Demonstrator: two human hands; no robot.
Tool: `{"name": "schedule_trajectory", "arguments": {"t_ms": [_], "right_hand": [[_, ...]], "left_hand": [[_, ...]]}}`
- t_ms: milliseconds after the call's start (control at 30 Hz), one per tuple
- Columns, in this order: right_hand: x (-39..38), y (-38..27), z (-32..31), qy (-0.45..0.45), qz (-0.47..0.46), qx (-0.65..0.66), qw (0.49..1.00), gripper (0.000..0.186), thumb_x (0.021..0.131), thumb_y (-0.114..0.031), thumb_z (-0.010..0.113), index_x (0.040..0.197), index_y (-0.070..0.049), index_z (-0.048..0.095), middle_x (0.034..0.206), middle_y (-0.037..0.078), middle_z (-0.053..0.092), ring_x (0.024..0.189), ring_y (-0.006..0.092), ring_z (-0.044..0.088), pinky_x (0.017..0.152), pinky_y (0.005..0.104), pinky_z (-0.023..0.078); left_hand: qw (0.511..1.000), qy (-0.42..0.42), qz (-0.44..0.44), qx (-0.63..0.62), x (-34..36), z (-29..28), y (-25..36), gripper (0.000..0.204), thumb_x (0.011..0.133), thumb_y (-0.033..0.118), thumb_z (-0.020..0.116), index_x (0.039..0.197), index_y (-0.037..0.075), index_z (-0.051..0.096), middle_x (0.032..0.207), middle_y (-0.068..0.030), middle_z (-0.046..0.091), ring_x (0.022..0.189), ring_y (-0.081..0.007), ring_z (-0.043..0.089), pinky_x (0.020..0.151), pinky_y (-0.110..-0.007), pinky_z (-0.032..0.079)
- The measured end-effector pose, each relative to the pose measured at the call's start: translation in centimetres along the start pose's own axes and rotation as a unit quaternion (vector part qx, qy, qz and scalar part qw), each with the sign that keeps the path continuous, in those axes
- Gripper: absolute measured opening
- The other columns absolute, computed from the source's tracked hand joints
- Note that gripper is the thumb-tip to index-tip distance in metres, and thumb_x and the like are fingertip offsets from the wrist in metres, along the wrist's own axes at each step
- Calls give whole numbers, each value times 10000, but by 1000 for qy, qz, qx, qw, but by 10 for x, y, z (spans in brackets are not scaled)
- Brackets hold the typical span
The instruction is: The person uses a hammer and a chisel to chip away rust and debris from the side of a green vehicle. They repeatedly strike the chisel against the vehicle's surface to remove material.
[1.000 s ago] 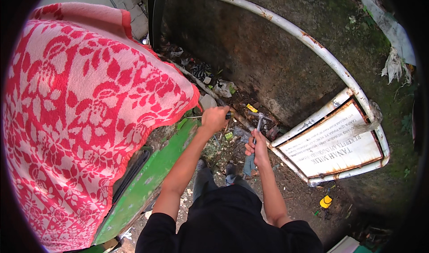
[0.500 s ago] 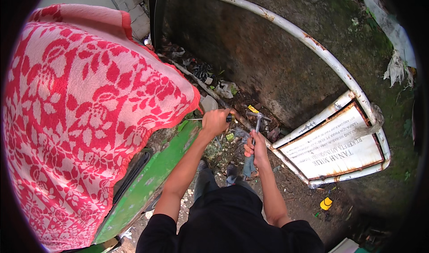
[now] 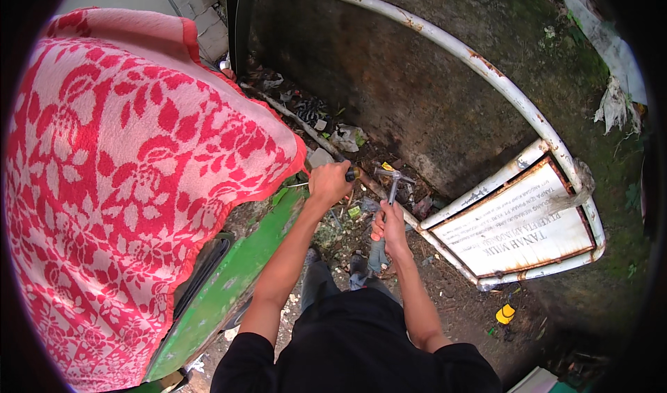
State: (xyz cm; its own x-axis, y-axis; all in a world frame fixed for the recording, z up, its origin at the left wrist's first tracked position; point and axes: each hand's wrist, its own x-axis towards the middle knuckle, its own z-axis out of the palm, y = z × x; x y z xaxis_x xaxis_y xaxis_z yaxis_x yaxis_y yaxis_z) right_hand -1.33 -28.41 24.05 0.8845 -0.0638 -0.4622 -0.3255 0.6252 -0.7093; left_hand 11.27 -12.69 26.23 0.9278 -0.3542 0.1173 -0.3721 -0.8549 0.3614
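Observation:
My left hand [image 3: 329, 184] is closed around a screwdriver [image 3: 353, 174]. Its black and yellow handle end sticks out on the right, and its thin metal shaft points left toward the edge of the red-and-pink floral cloth [image 3: 139, 150]. Closed on a hammer [image 3: 392, 190], my right hand [image 3: 390, 230] holds it partway along the handle. The steel head is up, just right of the screwdriver's end and apart from it, and the grey grip hangs below my fist. A green painted panel [image 3: 240, 268] lies under the cloth, left of my left forearm. The screwdriver's tip is hard to make out.
A curved white rusty pipe frame [image 3: 458, 49] with a white lettered sign [image 3: 521, 226] rises at the right. Behind it is a dark mossy wall [image 3: 361, 67]. Litter and a pipe [image 3: 306, 126] lie along its foot. A yellow object [image 3: 505, 314] rests on the dirt.
The hammer and my right hand have moved slightly left, closer to the screwdriver's handle. My left hand has shifted a little left and up. Both grips stay the same.

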Motion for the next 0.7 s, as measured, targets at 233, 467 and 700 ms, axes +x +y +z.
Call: {"name": "schedule_trajectory", "arguments": {"t_ms": [233,467,700], "right_hand": [[9,-11,-6,76,-69,77,992,172,1035,-249,508,960,-134,404,541,-23,308,374,83,319,329,270,298],[8,-6,-20,10,-10,-62,998,157,1037,-237,483,953,-133,403,558,-26,326,395,80,332,334,270,309],[1,-7,-7,-6,13,-27,1000,128,1028,-242,488,985,-143,419,559,-28,331,390,83,319,336,268,296]], "left_hand": [[1000,-16,-8,-2,1,-4,-1,204,762,226,710,901,95,640,843,-139,713,790,-377,697,711,-510,547],[999,-33,-30,-6,1,-15,7,217,753,225,717,918,99,652,822,-146,715,793,-377,700,721,-509,551],[1000,-26,-15,-2,-4,-7,1,224,739,218,723,918,104,653,828,-149,716,797,-381,699,731,-506,551]]}}
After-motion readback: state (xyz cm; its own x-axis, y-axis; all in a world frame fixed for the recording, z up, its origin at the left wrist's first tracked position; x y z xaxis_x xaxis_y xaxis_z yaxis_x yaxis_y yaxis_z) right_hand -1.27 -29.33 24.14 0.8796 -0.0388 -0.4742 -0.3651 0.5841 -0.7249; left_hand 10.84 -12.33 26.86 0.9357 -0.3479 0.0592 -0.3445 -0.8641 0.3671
